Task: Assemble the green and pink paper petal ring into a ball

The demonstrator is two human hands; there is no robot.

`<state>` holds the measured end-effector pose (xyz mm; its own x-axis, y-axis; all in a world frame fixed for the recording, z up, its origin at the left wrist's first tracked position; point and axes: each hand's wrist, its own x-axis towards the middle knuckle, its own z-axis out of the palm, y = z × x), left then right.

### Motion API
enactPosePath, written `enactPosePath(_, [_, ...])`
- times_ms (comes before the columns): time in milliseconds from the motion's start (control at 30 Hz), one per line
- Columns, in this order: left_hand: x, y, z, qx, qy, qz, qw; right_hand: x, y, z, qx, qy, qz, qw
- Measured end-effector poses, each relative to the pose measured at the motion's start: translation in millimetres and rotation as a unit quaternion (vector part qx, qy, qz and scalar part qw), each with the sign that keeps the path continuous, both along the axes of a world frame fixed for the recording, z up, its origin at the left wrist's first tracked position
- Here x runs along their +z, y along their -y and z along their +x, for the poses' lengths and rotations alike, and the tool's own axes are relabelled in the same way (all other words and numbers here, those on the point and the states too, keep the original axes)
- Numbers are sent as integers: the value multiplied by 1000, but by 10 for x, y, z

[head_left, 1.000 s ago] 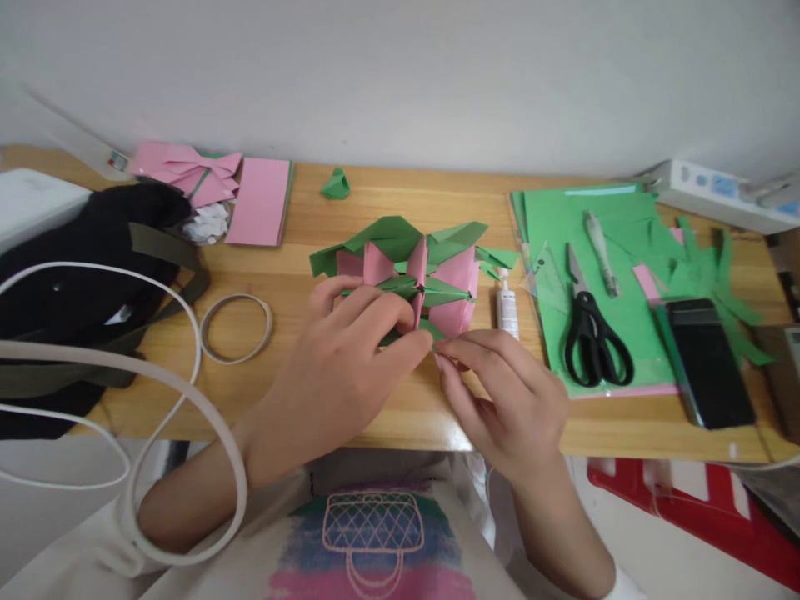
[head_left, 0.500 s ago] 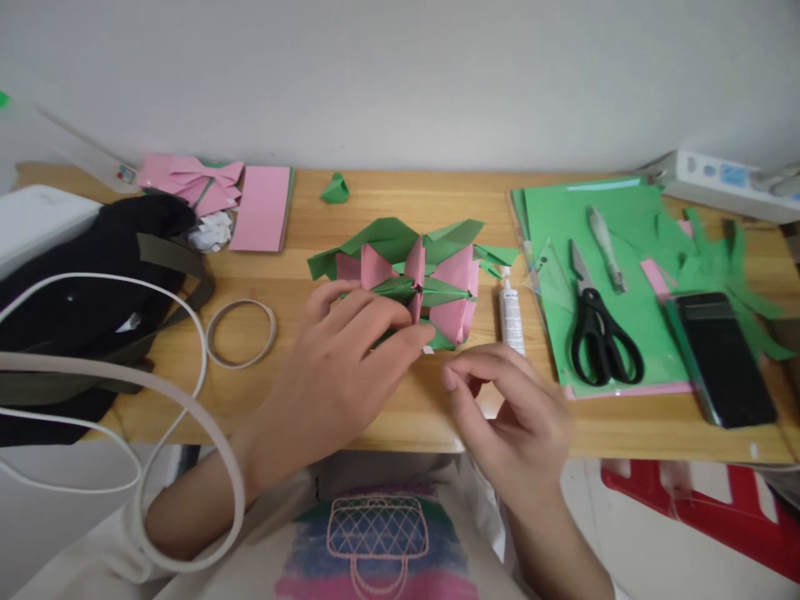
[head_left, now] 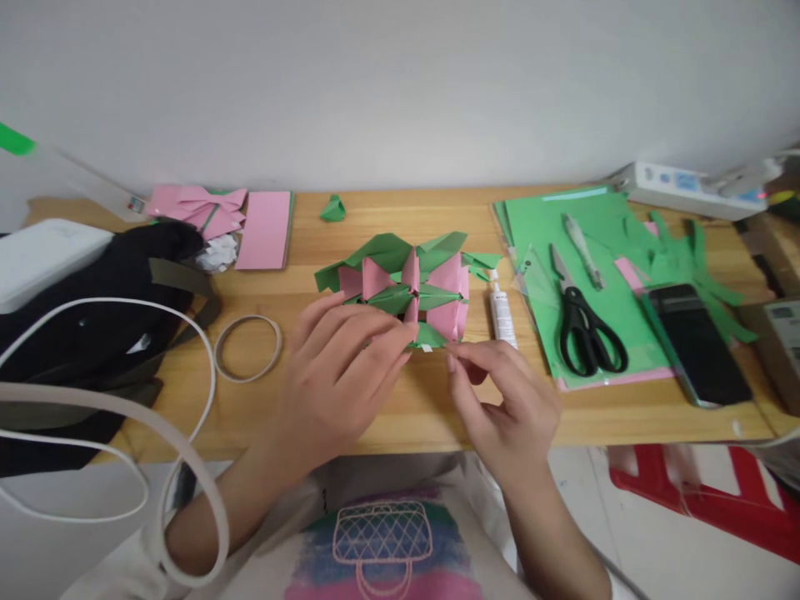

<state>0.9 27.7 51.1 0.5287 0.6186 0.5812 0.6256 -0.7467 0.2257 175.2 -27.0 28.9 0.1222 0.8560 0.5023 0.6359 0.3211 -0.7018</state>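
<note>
A folded-paper model (head_left: 445, 321) in pink and green, with pointed green leaf-like flaps, sits mid-table. My left hand (head_left: 350, 367) curls over its front left side, the fingers closed on the paper and hiding that part. Thumb and forefinger of my right hand (head_left: 509, 400) are pinched together at the model's front right green edge; whether they grip the edge or some tiny piece cannot be made out. A small white tab (head_left: 427, 348) sticks out of the front edge between the hands. Just right of the model lies a white glue tube (head_left: 502, 315), its nozzle toward the wall.
Green sheets (head_left: 537, 218) on the right carry black scissors (head_left: 587, 333), a capped pen-like tool (head_left: 582, 250) and a phone (head_left: 697, 346). On the left are a tape roll (head_left: 248, 348), white cable (head_left: 206, 358), black bag (head_left: 81, 333) and pink paper stack (head_left: 263, 229). A power strip (head_left: 687, 187) stands behind.
My right hand's pinched fingertips have moved up and in, from just short of the model to its front edge. My left hand stays on the model. The whole view has shifted slightly.
</note>
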Motion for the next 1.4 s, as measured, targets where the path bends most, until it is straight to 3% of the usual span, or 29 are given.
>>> enactPosePath(167, [-74, 42, -16, 13, 40, 18, 999, 42, -95, 91, 27, 166, 30, 985])
enactPosePath(300, [-173, 33, 3, 8, 23, 38, 999, 98, -178, 164, 78, 248, 12, 966])
enactPosePath(567, [-235, 42, -49, -43, 32, 68, 996, 147, -151, 230, 130, 221, -8, 967])
enactPosePath(900, [-70, 319, -217, -92, 11, 11, 996, 281, 108, 227, 203, 208, -40, 956])
enactPosePath(1167, [-96, 384, -236, -96, 16, 31, 995, 301, 165, 186, 181, 261, -6, 948])
enactPosePath(1400, [-54, 348, -222, -101, -14, 35, 994, 361, 135, 193, 169, 354, 33, 919])
